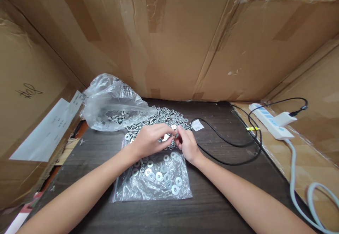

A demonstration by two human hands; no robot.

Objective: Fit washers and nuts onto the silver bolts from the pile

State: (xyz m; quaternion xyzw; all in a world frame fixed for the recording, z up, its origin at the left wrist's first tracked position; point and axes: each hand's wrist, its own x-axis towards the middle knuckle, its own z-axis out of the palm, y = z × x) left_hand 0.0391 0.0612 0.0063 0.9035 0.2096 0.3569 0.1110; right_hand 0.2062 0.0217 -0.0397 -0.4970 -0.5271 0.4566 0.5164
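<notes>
A small bolt and washer were pinched between the left hand and right hand above the dark tabletop; a large heap of loose hardware remained unassembled, judging by the pile.

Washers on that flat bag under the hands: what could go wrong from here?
1. The washers lie loose on the slick flat bag; a forearm sweep could scatter them.
2. The left hand and right hand pinch a small part over the bolt pile; if dropped, it may get lost.
3. The black cable loops near the right wrist and could snag.
</notes>
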